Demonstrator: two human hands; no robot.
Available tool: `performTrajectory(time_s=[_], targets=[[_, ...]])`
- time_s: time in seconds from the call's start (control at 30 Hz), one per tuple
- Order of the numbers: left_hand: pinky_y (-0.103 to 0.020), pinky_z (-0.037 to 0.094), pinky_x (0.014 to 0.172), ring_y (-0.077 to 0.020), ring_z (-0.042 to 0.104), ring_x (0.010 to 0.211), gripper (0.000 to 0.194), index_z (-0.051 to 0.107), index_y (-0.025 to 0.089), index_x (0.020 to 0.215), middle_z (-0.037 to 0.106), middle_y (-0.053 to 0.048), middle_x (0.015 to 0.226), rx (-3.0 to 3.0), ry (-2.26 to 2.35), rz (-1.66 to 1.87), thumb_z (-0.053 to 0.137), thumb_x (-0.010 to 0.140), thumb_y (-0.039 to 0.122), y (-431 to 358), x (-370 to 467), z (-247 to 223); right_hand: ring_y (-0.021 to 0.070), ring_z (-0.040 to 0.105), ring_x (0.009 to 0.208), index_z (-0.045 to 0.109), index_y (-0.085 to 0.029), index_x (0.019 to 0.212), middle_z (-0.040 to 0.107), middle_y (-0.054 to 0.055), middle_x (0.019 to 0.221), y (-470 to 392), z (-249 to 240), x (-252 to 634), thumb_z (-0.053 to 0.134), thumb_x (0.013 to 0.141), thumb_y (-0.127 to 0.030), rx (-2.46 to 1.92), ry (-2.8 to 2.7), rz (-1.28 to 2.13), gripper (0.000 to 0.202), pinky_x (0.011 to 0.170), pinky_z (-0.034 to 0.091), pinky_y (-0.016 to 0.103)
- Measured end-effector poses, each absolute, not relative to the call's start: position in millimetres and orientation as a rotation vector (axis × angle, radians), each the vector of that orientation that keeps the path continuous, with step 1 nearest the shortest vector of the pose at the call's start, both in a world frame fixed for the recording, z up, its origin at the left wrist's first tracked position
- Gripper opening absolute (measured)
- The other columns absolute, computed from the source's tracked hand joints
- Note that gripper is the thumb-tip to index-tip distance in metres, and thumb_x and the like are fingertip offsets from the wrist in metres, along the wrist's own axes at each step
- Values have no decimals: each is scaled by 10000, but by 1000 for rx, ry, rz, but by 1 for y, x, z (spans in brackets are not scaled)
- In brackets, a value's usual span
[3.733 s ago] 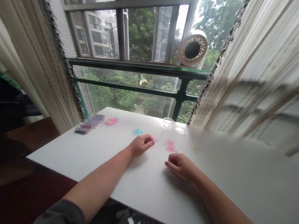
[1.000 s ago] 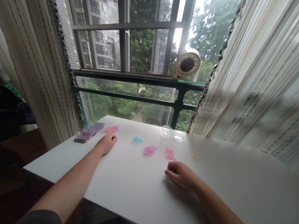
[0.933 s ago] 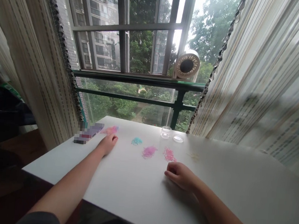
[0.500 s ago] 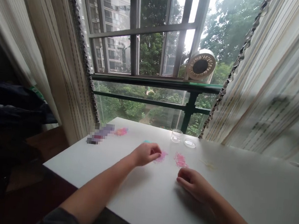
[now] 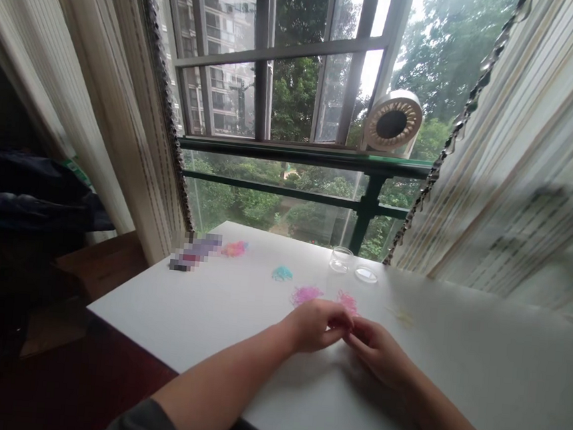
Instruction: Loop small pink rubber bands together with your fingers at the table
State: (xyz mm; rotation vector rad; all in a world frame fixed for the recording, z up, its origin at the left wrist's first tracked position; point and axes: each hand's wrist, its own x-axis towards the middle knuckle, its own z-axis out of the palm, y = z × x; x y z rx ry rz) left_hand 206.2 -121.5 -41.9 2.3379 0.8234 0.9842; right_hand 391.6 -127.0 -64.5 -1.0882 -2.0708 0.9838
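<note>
My left hand and my right hand meet fingertip to fingertip, low over the white table. Fingers on both are pinched closed; anything between them is too small to make out. Just beyond the knuckles lie a purple pile and a pink pile of thin loops that look like small rubber bands, the pink one partly hidden by my left hand. A teal pile sits farther back on the left. Pale yellow loops are scattered to the right.
A clear round container stands at the table's far edge, a clear lid beside it. At the back left are a mixed-colour pile and a blurred-out item. A round fan stands by the window, between curtains.
My left hand has moved right and nearer, from the purple pile to my right hand's fingertips. The purple and teal piles are now uncovered. My right hand has barely moved.
</note>
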Motion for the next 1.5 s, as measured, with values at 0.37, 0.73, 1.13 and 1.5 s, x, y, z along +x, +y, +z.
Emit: performTrajectory(time_s=[0.37, 0.73, 1.13, 1.5], targets=[[-214, 493, 639, -113, 618, 652, 165, 680, 151, 810, 697, -43, 734, 2134, 873, 976, 647, 744, 299, -113, 199, -54, 106, 419, 567, 526, -165, 745, 495, -14, 629, -127, -65, 394, 528, 826, -444, -1120, -2017, 971, 291, 510, 333, 228], [-217, 478, 637, -111, 604, 646, 181, 686, 158, 818, 702, -42, 750, 2202, 888, 907, 653, 739, 318, -114, 201, -60, 87, 383, 484, 534, -166, 711, 460, -39, 540, -129, -63, 392, 538, 817, -396, -1117, -1931, 1035, 253, 452, 289, 226], [-231, 479, 675, -105, 604, 692, 126, 644, 156, 843, 687, -36, 798, 2139, 915, 1006, 609, 742, 222, -115, 200, -51, 83, 404, 431, 490, -187, 746, 459, -59, 513, -133, -55, 388, 521, 812, -384, -1151, -1811, 1044, 210, 429, 307, 219], [-233, 472, 685, -107, 615, 710, 117, 633, 154, 816, 682, -35, 783, 2073, 955, 1072, 629, 748, 249, -113, 200, -51, 81, 440, 428, 487, -192, 777, 495, -54, 555, -133, -55, 388, 491, 826, -336, -1155, -1806, 1010, 152, 433, 337, 216]])
